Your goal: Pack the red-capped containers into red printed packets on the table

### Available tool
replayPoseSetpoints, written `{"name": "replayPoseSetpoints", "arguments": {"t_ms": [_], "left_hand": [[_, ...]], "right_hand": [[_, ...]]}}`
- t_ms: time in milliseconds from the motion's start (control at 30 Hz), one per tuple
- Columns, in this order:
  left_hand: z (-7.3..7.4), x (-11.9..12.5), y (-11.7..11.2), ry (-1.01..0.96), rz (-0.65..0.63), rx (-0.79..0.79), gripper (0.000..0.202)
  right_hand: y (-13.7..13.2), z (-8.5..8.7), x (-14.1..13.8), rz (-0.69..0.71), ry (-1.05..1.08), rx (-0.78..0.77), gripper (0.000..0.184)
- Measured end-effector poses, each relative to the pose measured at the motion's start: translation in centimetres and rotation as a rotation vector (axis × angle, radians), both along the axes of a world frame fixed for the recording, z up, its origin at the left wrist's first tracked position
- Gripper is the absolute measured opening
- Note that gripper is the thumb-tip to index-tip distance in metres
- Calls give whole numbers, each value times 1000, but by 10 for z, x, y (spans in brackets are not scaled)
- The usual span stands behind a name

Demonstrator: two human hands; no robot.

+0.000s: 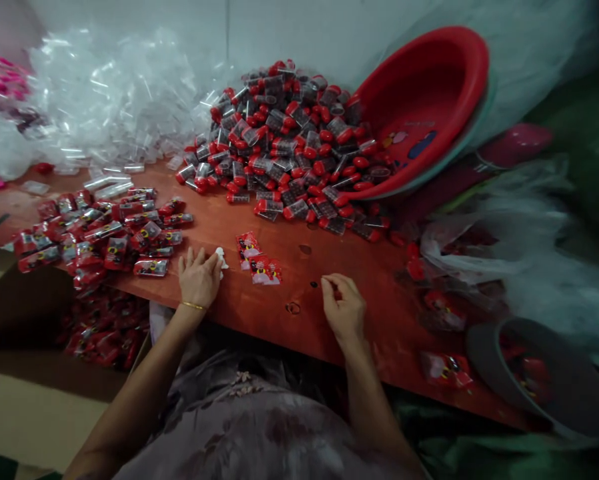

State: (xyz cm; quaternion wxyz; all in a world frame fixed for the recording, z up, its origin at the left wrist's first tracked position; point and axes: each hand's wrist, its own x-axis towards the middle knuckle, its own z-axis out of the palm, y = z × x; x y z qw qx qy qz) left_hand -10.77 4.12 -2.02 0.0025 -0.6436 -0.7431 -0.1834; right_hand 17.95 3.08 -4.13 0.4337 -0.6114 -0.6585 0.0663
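My left hand (pixel 198 279) lies flat on the red-brown table with its fingers stretched out. By its fingertips, at the right side, is a small white scalloped piece (pixel 221 261); whether the hand presses on it I cannot tell. Printed red cards (pixel 265 270) with cartoon figures lie a little to the right of that piece. My right hand (pixel 343 305) rests farther right over the table, thumb and fingers drawn together in a pinch. What is between those fingertips, if anything, is too small to make out. A tiny dark spot (pixel 314 285) shows on the table beside them.
Clear tubes with red caps (pixel 284 147) form a heap at the back, against a tilted red basin (pixel 429 87). Red-wrapped packs (pixel 104 233) lie at left, above a cardboard box (pixel 24 360). Clear plastic pieces (pixel 114 93) pile behind. A grey bowl (pixel 569 380) stands at right.
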Motion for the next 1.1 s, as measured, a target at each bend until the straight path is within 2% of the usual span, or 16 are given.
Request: {"name": "replayPoseSetpoints", "arguments": {"t_ms": [67, 133, 200, 267, 433, 567, 700, 767, 867, 967, 1033, 1100], "left_hand": [[5, 13, 0, -11, -36, 52, 43], [7, 30, 4, -33, -146, 57, 42], [4, 44, 12, -51, -271, 7, 38], [-3, 54, 20, -61, -327, -51, 33], [-19, 58, 27, -66, -301, -58, 26], [-20, 57, 22, -68, -285, -27, 29], [-16, 57, 19, -82, -283, -29, 23], [-11, 57, 18, -122, -263, 12, 24], [-2, 61, 13, -221, -251, 103, 27], [8, 65, 6, -358, -295, 156, 29], [13, 68, 2, -490, -306, 167, 29], [16, 71, -2, -709, -268, 146, 33]], "right_hand": [[-3, -7, -10, 57, 14, -30, 25], [-4, -13, -16, 86, -22, -48, 25], [-5, -18, -19, 90, -68, -61, 24], [-5, -20, -19, 91, -81, -64, 24], [-3, -20, -17, 116, -80, -40, 24], [-1, -21, -17, 128, -93, -30, 23], [-1, -16, -23, 151, -54, -33, 22], [-2, -9, -32, 162, 28, -59, 21], [-1, 2, -54, 200, 264, -167, 23], [7, 9, -79, 330, 564, -281, 27], [13, 12, -91, 391, 703, -291, 25], [15, 15, -96, 379, 743, -273, 24]]}}
